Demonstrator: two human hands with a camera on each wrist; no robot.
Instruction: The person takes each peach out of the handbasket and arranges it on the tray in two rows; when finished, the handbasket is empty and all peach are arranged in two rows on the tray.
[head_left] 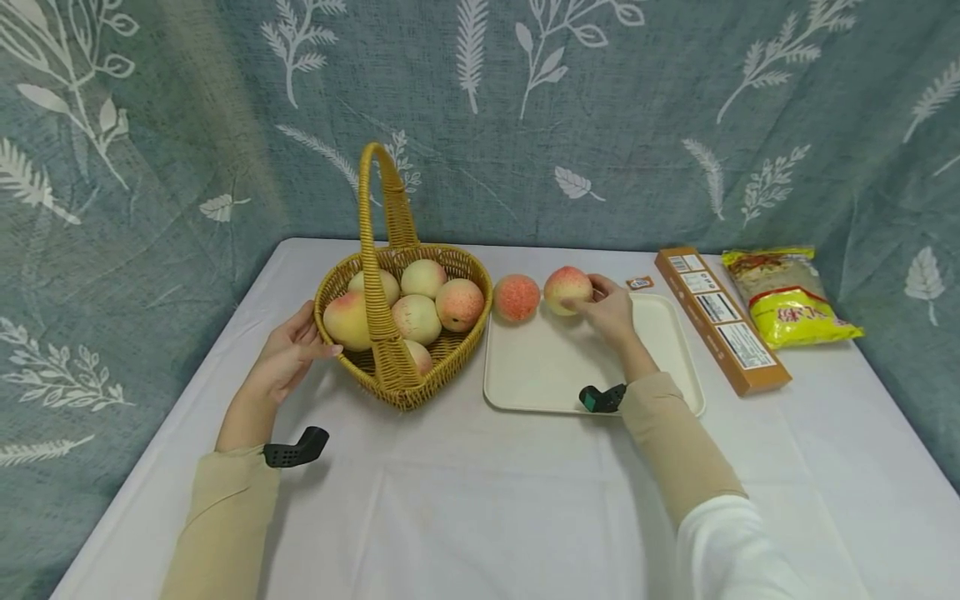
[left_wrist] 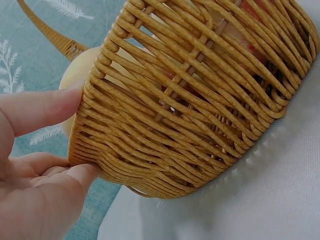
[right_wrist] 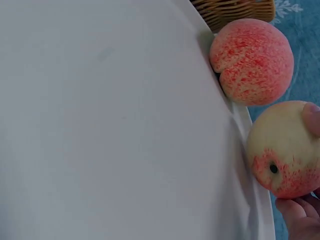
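A yellow wicker basket [head_left: 442,367] with a tall handle stands left of centre, holding several peaches [head_left: 417,319]. At its left side, my left hand [head_left: 283,354] pinches the rim; the thumb [left_wrist: 45,107] and fingers show against the weave in the left wrist view. My right hand [head_left: 609,312] grips a pale peach with a red blush [head_left: 567,290] at the far edge of a cream tray [head_left: 555,375]. Beside that peach is a redder peach [right_wrist: 252,62], at the tray's far left corner near the basket. Part of the right hand lies outside the right wrist view.
To the right of the tray lies a long orange-brown box [head_left: 720,321], with a yellow plastic food bag [head_left: 795,300] beyond it. A small orange-and-white packet [head_left: 640,283] sits behind the tray. A patterned blue-green curtain [head_left: 480,183] hangs behind the white-covered table [head_left: 465,500].
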